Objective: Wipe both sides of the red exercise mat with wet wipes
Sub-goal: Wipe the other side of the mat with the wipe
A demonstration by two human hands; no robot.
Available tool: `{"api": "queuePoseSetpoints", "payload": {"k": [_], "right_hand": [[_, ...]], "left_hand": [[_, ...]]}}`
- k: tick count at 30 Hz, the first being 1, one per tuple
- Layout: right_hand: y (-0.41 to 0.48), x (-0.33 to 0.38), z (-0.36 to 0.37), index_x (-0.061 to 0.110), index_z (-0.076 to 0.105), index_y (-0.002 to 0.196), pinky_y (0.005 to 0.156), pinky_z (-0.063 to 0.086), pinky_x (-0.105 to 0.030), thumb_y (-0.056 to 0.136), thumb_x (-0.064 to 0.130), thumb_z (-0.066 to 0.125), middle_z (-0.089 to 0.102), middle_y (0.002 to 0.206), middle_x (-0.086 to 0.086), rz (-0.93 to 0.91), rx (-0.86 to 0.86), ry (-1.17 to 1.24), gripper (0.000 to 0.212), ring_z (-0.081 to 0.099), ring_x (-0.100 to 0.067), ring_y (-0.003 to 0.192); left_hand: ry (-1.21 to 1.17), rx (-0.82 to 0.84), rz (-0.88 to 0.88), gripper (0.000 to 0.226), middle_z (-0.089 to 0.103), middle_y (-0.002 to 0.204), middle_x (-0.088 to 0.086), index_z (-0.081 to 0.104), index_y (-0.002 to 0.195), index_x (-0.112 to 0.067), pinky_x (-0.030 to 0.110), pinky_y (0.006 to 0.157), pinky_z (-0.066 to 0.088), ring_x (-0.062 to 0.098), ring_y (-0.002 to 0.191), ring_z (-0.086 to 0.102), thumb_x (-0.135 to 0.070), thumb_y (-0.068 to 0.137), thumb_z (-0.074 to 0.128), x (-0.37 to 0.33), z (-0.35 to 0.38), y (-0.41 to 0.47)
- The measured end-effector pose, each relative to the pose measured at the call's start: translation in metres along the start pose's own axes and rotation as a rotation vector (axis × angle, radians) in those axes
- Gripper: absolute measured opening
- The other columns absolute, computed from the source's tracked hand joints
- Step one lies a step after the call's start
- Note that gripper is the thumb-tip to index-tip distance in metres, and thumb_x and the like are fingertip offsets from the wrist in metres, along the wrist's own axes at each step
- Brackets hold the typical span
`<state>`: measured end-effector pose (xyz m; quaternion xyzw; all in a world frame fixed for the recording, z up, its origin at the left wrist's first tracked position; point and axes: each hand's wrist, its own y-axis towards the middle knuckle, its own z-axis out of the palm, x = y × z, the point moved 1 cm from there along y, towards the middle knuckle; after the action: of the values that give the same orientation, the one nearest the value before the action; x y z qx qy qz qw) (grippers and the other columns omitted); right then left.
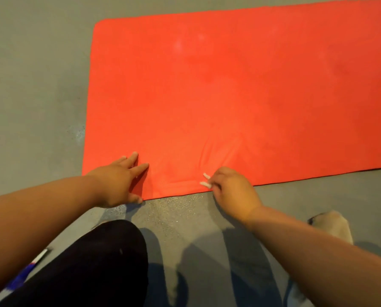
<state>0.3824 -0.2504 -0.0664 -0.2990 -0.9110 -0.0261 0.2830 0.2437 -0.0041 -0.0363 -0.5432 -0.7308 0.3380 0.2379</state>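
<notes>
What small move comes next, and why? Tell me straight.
Probably lift the near edge to start turning the red mat over. The right hand pinches that edge and creases it, the left hand rests straight-fingered on the mat beside it, and no wipe is in view.

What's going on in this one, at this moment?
A person is low at the near long edge of the red mat, which lies spread on the grey floor. The left hand rests on the mat near its corner, fingers spread. The right hand pinches the near edge, and creases fan out from that grip. No wipe shows in either hand. A blue and white item lies on the floor at lower left.
</notes>
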Motion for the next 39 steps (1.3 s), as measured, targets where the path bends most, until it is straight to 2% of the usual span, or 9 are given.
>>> {"api": "queuePoseSetpoints", "payload": {"k": [6,12,19,24,26,30,33,37,39], "right_hand": [[0.043,-0.055,-0.039,0.001,0.07,0.101,0.084,0.035,-0.026,0.087,0.004,0.055,0.061,0.108,-0.019,0.519,-0.313,-0.036,0.021,0.058,-0.033,0.1],[0.012,0.021,0.023,0.011,0.073,0.084,0.066,0.052,-0.034,0.081,0.017,0.058,0.062,0.079,-0.008,-0.105,-0.006,0.067,0.017,0.062,-0.029,0.073],[0.114,-0.054,-0.044,0.009,0.072,0.092,0.073,0.043,-0.032,0.083,0.009,0.058,0.071,0.094,-0.016,0.722,-0.407,0.111,0.017,0.064,-0.032,0.09],[0.082,0.031,0.011,0.009,0.073,0.084,0.077,0.049,-0.032,0.078,0.012,0.055,0.067,0.087,-0.01,-0.014,0.038,0.038,0.018,0.063,-0.029,0.084],[0.1,-0.002,-0.009,0.01,0.073,0.089,0.079,0.043,-0.033,0.081,0.01,0.057,0.067,0.09,-0.012,0.045,-0.001,0.008,0.018,0.063,-0.032,0.087],[0.139,-0.066,-0.06,0.007,0.072,0.095,0.076,0.043,-0.035,0.084,0.011,0.06,0.07,0.095,-0.017,0.655,-0.369,-0.008,0.017,0.064,-0.033,0.092],[0.143,-0.015,-0.02,0.005,0.072,0.094,0.08,0.044,-0.035,0.085,0.008,0.056,0.067,0.096,-0.018,0.49,-0.275,0.011,0.019,0.062,-0.034,0.092],[0.123,0.05,0.02,0.009,0.069,0.086,0.077,0.048,-0.036,0.083,0.02,0.046,0.061,0.087,-0.011,-0.117,0.074,0.025,0.026,0.059,-0.031,0.085],[0.141,0.022,-0.001,0.011,0.069,0.09,0.076,0.045,-0.035,0.086,0.032,0.041,0.064,0.091,-0.012,0.0,0.069,-0.023,0.036,0.059,-0.031,0.089]], "left_hand": [[-0.013,-0.222,-0.006,0.075,0.026,0.155,-0.001,0.027,0.149,-0.028,0.037,0.107,0.037,0.025,0.134,0.037,-0.059,0.086,0.054,0.003,-0.011,0.002],[-0.055,-0.433,0.085,0.061,0.045,0.142,0.013,0.053,0.134,-0.017,0.043,0.104,0.041,0.036,0.124,0.047,-0.044,0.081,0.07,0.013,-0.031,0.033],[-0.007,-0.463,0.138,0.083,0.034,0.15,0.02,0.047,0.14,-0.024,0.055,0.107,0.032,0.04,0.135,0.037,-0.071,0.072,0.041,0.023,-0.033,0.063],[-0.098,-0.406,0.101,0.11,0.011,0.16,0.008,0.025,0.15,-0.033,0.056,0.112,0.019,0.03,0.147,0.013,-0.09,0.056,0.029,0.038,-0.039,0.077],[-0.093,-0.418,0.117,0.108,0.012,0.16,0.007,0.025,0.15,-0.032,0.056,0.112,0.02,0.029,0.147,0.014,-0.089,0.058,0.029,0.039,-0.036,0.077],[-0.106,-0.431,0.144,0.104,0.015,0.159,0.006,0.031,0.149,-0.03,0.052,0.112,0.023,0.028,0.145,0.02,-0.086,0.061,0.033,0.048,-0.039,0.079],[-0.112,-0.497,0.152,0.1,0.032,0.153,0.009,0.045,0.142,-0.024,0.052,0.108,0.031,0.032,0.138,0.036,-0.084,0.064,0.039,0.058,-0.038,0.078],[-0.158,-0.534,0.113,0.102,0.031,0.154,0.008,0.043,0.143,-0.026,0.054,0.11,0.027,0.032,0.141,0.03,-0.087,0.062,0.038,0.062,-0.032,0.081],[-0.196,-0.563,0.103,0.1,0.031,0.154,0.009,0.045,0.142,-0.023,0.052,0.112,0.028,0.031,0.141,0.031,-0.086,0.064,0.039,0.067,-0.032,0.081]]}}
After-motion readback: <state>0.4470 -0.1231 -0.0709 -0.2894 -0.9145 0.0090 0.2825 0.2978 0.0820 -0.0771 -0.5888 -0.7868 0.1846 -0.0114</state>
